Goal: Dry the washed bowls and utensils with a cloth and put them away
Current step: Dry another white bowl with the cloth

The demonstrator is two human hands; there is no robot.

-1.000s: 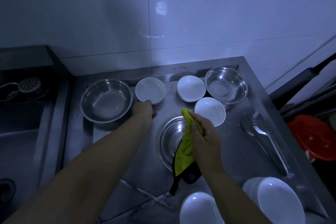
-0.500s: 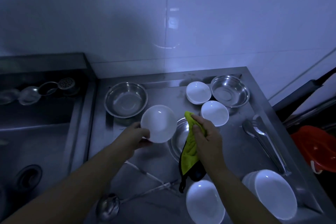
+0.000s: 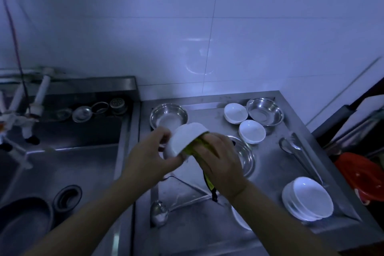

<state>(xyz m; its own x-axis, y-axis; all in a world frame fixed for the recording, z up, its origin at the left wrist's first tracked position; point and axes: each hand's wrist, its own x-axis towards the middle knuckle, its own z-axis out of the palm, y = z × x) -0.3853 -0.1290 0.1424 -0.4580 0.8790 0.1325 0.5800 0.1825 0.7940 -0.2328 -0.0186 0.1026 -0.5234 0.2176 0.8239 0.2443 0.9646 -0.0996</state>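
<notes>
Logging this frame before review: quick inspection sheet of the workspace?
Surface: steel counter, sink at left.
Job's things: white bowl held tilted; yellow-green cloth pushed into it; stacked white bowls; two small white bowls; three steel bowls; tongs; ladle.
Clutter: strainers behind sink.
Grippers: left hand grips bowl; right hand holds cloth.
Cables: dark cord on wall.
Surroundings: white tiles; red plastic item at right.

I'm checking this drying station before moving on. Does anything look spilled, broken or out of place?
Nothing stands out. The left hand holds a white bowl while the right hand presses a yellow-green cloth into it; other bowls sit upright, unbroken.
</notes>
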